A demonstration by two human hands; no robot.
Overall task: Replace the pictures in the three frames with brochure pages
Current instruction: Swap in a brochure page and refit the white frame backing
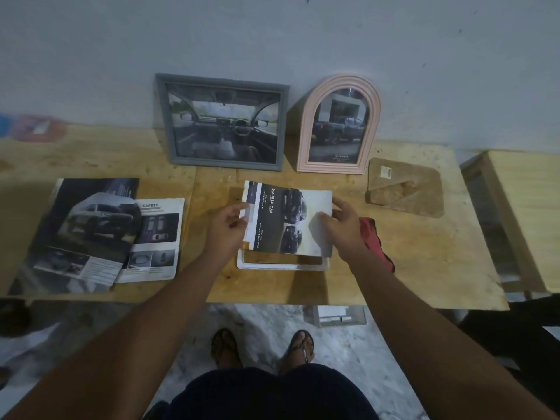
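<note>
A brochure page (281, 219) showing dark trucks and the words "DOUBLE CAB" is held over a white frame (281, 264) that lies flat on the wooden table (424, 253). My left hand (227, 227) pinches the page's left edge. My right hand (339, 222) grips its right edge. Against the wall lean a grey frame (222, 122) with a car-interior picture and a pink arched frame (339, 124) with a truck picture. A brown frame backing board (404, 187) lies face down at the right.
An open brochure (81, 234) and a loose "SAFETY" page (154, 241) lie on the table's left part. A red cloth (375, 241) sits under my right wrist. A second table (524, 213) stands to the right. My sandalled feet (263, 347) are below the table edge.
</note>
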